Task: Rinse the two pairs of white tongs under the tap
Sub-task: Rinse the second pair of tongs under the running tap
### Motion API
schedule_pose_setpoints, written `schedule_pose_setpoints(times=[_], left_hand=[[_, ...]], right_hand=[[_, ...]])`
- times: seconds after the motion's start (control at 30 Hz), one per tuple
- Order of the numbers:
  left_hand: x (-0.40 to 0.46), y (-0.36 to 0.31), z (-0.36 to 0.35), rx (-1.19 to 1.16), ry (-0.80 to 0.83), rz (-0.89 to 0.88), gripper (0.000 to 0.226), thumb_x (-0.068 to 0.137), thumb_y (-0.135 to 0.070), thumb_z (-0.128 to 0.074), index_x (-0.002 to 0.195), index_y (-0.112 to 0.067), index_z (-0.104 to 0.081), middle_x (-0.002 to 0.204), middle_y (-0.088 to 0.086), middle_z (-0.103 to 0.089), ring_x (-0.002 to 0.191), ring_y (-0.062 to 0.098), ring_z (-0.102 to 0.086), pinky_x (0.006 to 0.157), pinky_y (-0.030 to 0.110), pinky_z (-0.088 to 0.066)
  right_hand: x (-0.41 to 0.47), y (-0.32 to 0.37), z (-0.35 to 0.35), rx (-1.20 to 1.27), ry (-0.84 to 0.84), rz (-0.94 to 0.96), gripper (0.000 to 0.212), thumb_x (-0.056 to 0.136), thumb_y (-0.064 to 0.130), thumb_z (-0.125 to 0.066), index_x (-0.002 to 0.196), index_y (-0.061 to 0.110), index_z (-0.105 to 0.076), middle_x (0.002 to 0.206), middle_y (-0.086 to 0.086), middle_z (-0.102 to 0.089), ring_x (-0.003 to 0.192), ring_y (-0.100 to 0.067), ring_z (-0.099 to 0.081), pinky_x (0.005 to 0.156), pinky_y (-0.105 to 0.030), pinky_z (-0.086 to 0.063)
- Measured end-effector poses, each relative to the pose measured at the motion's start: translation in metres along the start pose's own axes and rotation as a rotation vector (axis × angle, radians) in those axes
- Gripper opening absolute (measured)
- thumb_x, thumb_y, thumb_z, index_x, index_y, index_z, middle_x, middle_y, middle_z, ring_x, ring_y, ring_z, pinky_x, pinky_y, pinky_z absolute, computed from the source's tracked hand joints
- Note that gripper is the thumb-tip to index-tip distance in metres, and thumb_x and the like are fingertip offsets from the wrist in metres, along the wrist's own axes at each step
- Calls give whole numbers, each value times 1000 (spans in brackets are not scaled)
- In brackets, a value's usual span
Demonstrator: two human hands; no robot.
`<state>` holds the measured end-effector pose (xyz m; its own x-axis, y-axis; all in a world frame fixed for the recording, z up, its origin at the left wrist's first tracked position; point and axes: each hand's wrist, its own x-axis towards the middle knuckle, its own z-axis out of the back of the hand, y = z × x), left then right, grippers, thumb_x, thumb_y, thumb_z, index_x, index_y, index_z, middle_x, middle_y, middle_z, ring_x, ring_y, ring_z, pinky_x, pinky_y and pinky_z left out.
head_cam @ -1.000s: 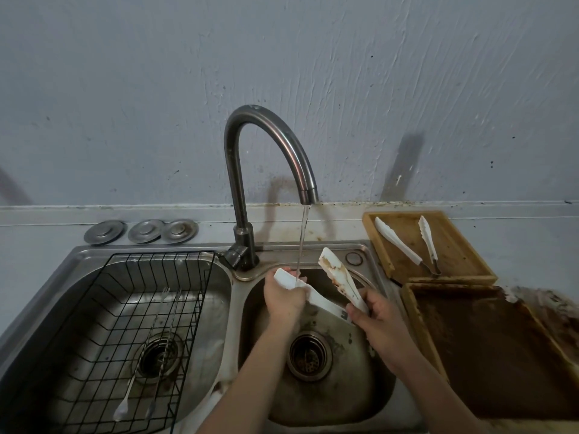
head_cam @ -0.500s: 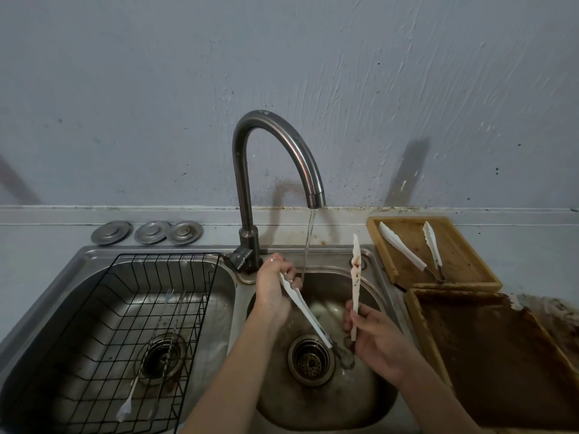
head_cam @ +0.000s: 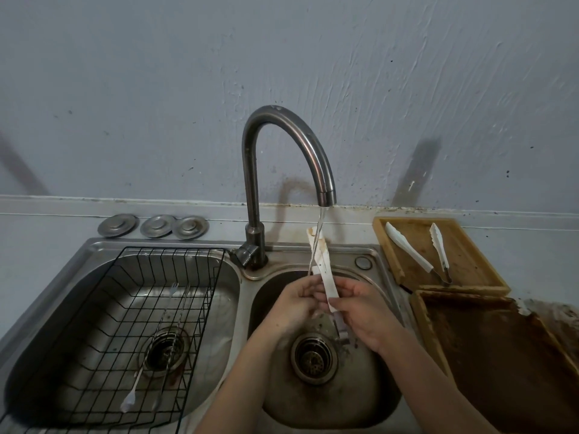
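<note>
Nearby, 2nd tongs (head_cam: 407, 246), prob. soiled tray (head_cam: 463, 245).

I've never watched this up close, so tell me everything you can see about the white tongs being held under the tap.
The white tongs look like plastic, their two flat arms pressed nearly together and pointing up, slightly tilted. Brown smears stain the upper arm. The water stream from the tap strikes their tips. The left hand and right hand both grip the lower part over the right sink basin.

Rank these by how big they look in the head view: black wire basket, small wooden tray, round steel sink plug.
1. Black wire basket
2. Small wooden tray
3. Round steel sink plug
The basket lies nearer the camera, but the gaps are plain.
</note>
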<state>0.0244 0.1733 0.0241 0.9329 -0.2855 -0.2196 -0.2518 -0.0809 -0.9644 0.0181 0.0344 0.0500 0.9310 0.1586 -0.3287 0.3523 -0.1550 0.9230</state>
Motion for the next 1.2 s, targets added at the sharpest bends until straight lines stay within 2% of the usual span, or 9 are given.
schedule_pose_setpoints(times=[0.2,0.37,0.43,0.53,0.6,0.77,0.93,1.1,1.2], left_hand=[[-4,-1,12,-243,-67,73,47,85,19,-32,101,-8,-67,83,10,-73,70,13,-71,62,22,-56],[-5,2,15,-369,-80,121,27,94,-1,-43,107,-5,-66,81,12,-69,65,14,-66,63,28,-57],[-1,5,16,-378,-115,135,21,94,-11,-50,102,-5,-68,80,12,-68,67,16,-63,63,28,-57],[6,12,19,-374,-212,156,20,94,-11,-51,100,-1,-67,84,16,-66,64,17,-63,59,26,-58],[9,14,21,-385,-245,175,22,95,-10,-48,103,0,-66,87,17,-69,65,17,-65,60,26,-58],[10,10,16,-410,-235,200,23,96,-10,-47,95,-1,-68,55,3,-58,46,9,-53,52,24,-55],[12,10,20,-425,-273,206,26,95,-13,-49,109,3,-65,87,18,-71,65,19,-69,56,28,-57],[9,10,16,-393,-269,221,21,95,-11,-49,104,2,-64,58,2,-67,42,5,-57,45,17,-49],[11,13,17,-359,-285,193,26,93,-15,-54,110,2,-65,82,15,-69,58,12,-60,58,23,-54]], right_hand=[[22,-5,-24,-170,-195,-27,10,87,11,-61,91,6,-68,85,-13,-74,76,-20,-72,70,-32,-59],[30,-11,-31,-534,-320,85,30,88,33,-58,74,7,-66,72,-9,-68,63,-18,-64,55,-27,-52],[32,-13,-30,-601,-265,91,28,89,31,-57,78,7,-66,75,-11,-69,67,-22,-67,59,-32,-55],[30,-13,-28,-514,-36,16,10,89,10,-57,91,10,-67,77,-5,-71,67,-12,-70,56,-21,-54],[27,-12,-27,-418,36,-26,20,85,-3,-58,98,9,-67,79,-4,-73,69,-10,-72,57,-18,-54],[31,-12,-25,-341,-90,-2,17,91,18,-56,90,7,-70,81,-14,-73,74,-23,-72,66,-32,-59],[27,-8,-22,-399,67,19,21,82,-5,-61,96,10,-68,78,-2,-74,75,-14,-72,62,-21,-56],[28,-12,-22,-479,-38,77,11,84,9,-64,93,10,-71,81,-5,-75,76,-15,-72,74,-30,-58],[25,-10,-23,-558,-13,99,14,87,9,-60,100,10,-67,84,0,-74,73,-7,-70,64,-15,-55]])
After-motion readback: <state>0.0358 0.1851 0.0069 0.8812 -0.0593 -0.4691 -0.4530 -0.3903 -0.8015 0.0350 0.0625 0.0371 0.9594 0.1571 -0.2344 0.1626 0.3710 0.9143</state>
